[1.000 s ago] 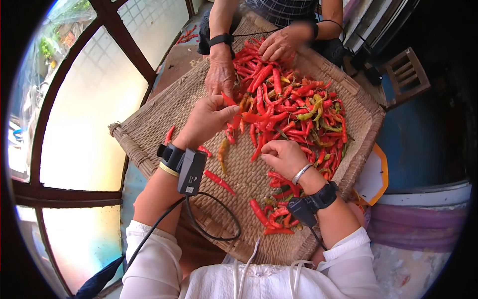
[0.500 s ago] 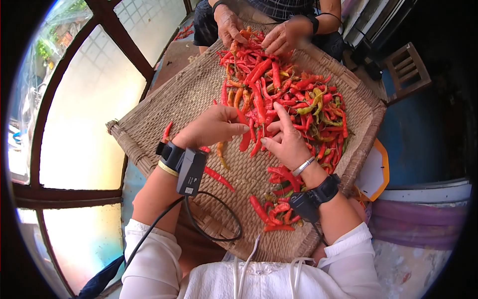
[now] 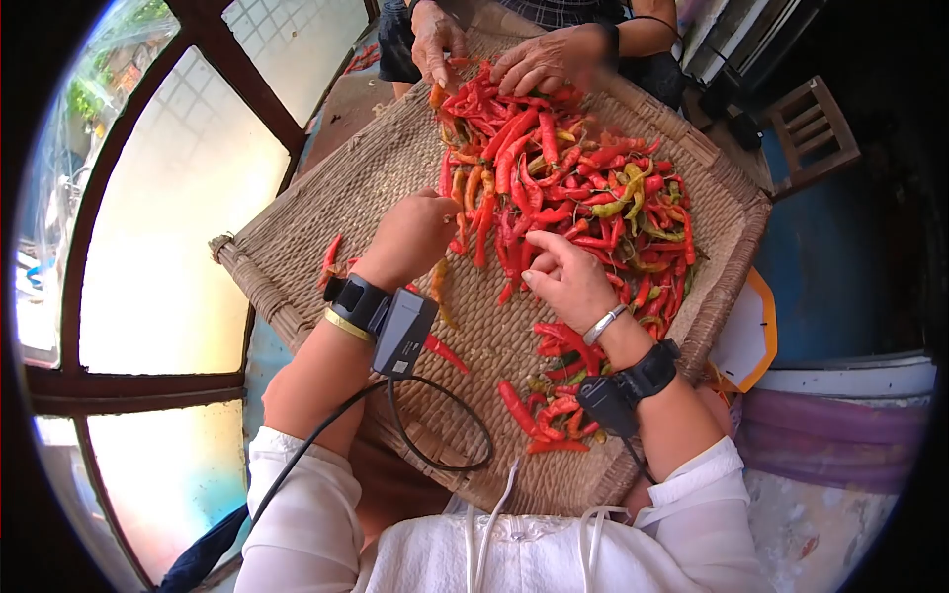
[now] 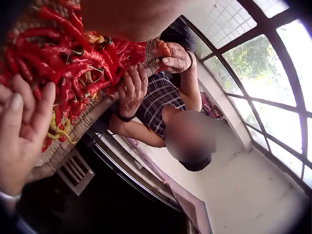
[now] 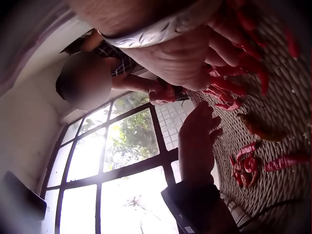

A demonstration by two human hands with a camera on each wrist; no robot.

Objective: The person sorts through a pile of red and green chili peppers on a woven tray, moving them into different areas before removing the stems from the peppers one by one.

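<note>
A large heap of red peppers [image 3: 563,188], some yellow-green, lies on a woven tray [image 3: 326,203]. At the heap's left edge is my left hand [image 3: 410,237]; in the right wrist view, the same hand [image 5: 196,139] has loosely bent fingers and no pepper visible in them. My right hand [image 3: 573,287] hovers at or touches the heap's near edge, index finger extended; whether it touches cannot be told. The left wrist view shows this right hand [image 4: 22,131] with relaxed, spread fingers holding nothing visible.
Another person's hands [image 3: 438,42] work at the heap's far end, one with an orange-red pepper [image 4: 164,48]. A smaller pepper pile [image 3: 544,420] lies near the tray's front. Single peppers [image 3: 445,354] lie at left. A cable [image 3: 491,435] loops over the tray's front.
The red pepper pinched in my left hand half a second ago is no longer seen there; that hand has moved up and left. My right hand has drawn slightly down, its fingers less spread.
</note>
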